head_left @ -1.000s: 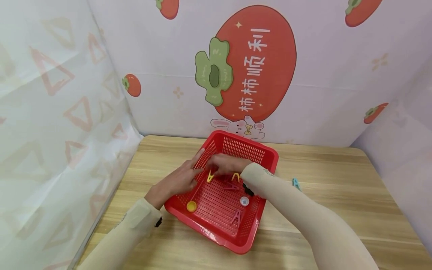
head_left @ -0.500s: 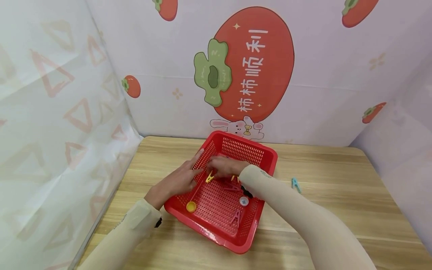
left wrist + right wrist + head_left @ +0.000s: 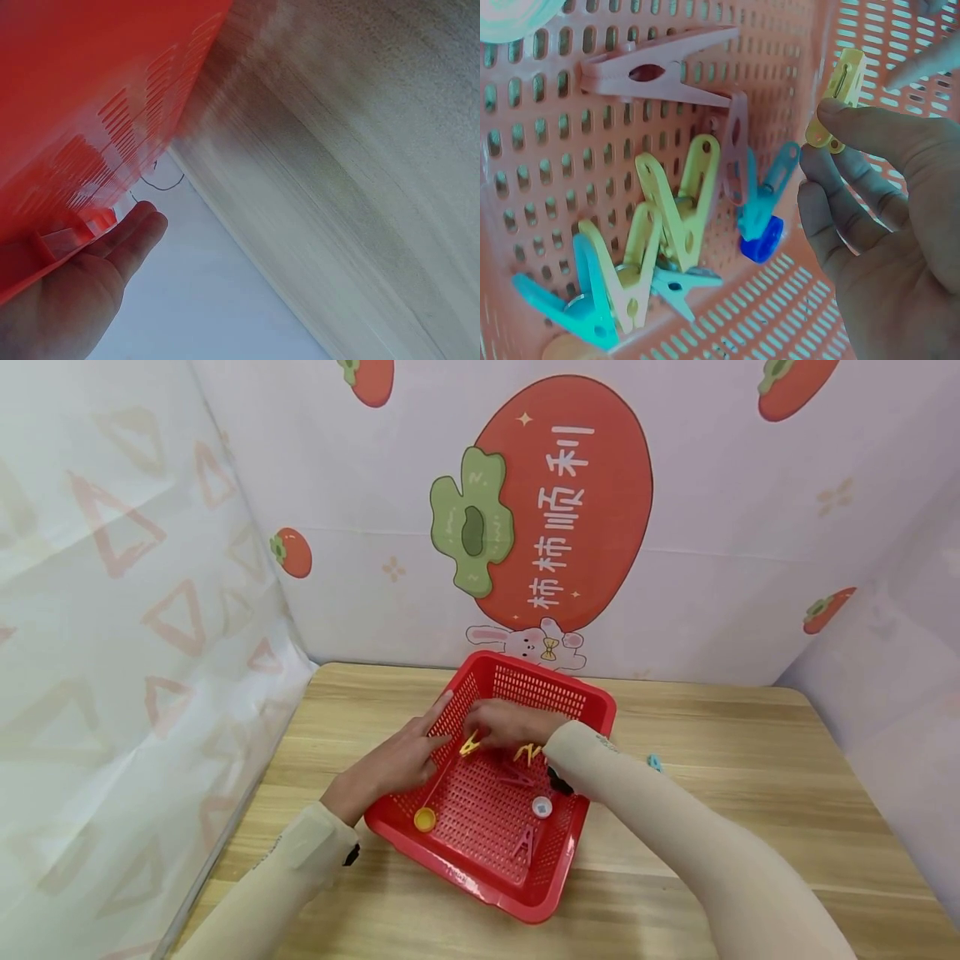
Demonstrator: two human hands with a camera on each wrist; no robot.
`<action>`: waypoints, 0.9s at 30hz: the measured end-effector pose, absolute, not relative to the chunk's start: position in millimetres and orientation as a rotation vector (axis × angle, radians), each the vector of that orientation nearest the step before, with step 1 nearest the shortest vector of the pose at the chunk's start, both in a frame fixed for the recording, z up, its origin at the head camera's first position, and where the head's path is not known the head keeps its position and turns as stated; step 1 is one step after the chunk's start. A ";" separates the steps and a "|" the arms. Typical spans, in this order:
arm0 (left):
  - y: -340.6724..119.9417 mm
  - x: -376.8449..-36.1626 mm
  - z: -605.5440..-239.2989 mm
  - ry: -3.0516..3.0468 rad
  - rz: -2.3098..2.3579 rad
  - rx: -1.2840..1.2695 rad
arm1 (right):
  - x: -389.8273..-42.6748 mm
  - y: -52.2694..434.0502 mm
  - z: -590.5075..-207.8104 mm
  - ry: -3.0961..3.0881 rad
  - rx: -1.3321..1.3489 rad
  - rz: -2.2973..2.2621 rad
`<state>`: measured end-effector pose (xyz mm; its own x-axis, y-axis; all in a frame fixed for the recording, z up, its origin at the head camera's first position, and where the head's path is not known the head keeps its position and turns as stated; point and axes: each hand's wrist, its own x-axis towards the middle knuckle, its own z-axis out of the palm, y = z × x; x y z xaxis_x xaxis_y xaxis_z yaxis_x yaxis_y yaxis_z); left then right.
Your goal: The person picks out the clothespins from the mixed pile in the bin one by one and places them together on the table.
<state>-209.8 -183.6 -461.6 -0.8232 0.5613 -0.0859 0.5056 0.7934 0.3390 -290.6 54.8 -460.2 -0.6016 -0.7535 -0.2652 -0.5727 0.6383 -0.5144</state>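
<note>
- Pale printed sheets with triangles and a big red persimmon cartoon wall in a wooden desk (image 3: 750,760).
- At the left, the left hand (image 3: 401,760) lies flat against the outer left wall of a red basket (image 3: 558,881), fingers straight, holding nothing; the left wrist view shows the same, fingers (image 3: 131,232) pressed along the slotted red wall.
- Inside the basket near the front left sits a yellow cap (image 3: 424,818).
- Toward the middle, the right hand (image 3: 510,727) reaches into the basket and pinches 1 yellow clothes peg (image 3: 470,745) between thumb and fingertips; its grip is closed only on that peg, clearly seen in the right wrist view (image 3: 836,97), lifted just above the basket floor.
- Beside that hand more pegs are heaped: at least 2 yellow, several blue and 2 pink ones, with a pink peg (image 3: 656,75) lying flat and a small blue cap (image 3: 763,238) among them.
- Nearer the front, another pink peg (image 3: 527,842) and a white cap (image 3: 543,807) rest on the basket floor.
- Right of the basket, a blue peg (image 3: 655,762) lies on the desk, well apart from both hands.
- Judging by this, the sorting looks early: 1 peg is in hand, 1 is out, and most remain in the basket.
</note>
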 end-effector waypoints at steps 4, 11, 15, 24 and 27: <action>-182.9 -210.4 -461.5 2.798 0.463 0.838 | -295.9 65.2 -458.5 2.411 -1.100 -0.538; -183.1 -211.7 -463.6 2.803 0.465 0.853 | -287.0 71.6 -434.7 2.437 -1.087 -0.554; -183.5 -211.4 -463.3 2.811 0.456 0.864 | -283.6 75.1 -426.3 2.464 -1.086 -0.547; -182.4 -209.9 -462.1 2.800 0.473 0.833 | -285.1 99.0 -411.3 2.462 -1.128 -0.586; -181.6 -209.7 -461.5 2.805 0.461 0.840 | -283.1 109.6 -406.4 2.478 -1.089 -0.588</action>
<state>-209.7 -181.6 -461.5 -0.8250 0.5595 -0.0795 0.5046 0.7927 0.3422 -283.1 109.6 -406.4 -0.6335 -0.7563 -0.1637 -0.6022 0.6147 -0.5094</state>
